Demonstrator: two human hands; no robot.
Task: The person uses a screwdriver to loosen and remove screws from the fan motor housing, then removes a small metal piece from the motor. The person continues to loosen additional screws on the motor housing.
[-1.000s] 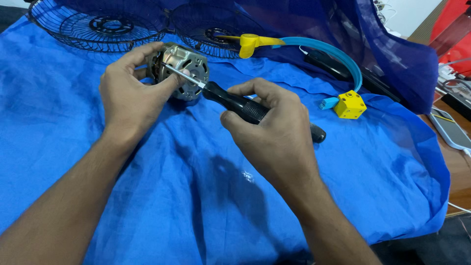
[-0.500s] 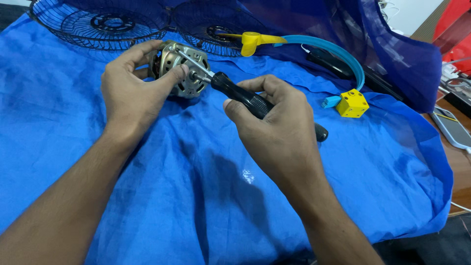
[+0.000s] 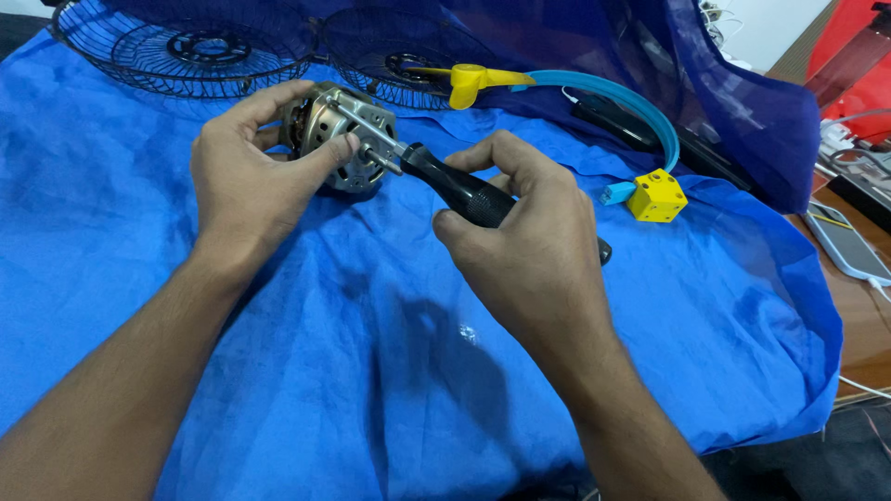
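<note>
The left hand [image 3: 246, 176] has its grip closed round the small metal motor [image 3: 342, 134] above the blue cloth [image 3: 278, 371], the right hand [image 3: 529, 241] clasps a black-handled screwdriver [image 3: 455, 186], tip at the motor's face, apparently mid-job, housing still assembled

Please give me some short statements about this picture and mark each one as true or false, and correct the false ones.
1. The left hand holds a metal fan motor. True.
2. The right hand grips a screwdriver with a yellow handle. False: the handle is black.
3. The screwdriver's metal shaft points at the motor. True.
4. The work lies on a red cloth. False: the cloth is blue.
5. Two wire fan guards lie beyond the motor. True.
6. The yellow cube sits in the left hand. False: it rests on the cloth, to the right of the right hand.
</note>
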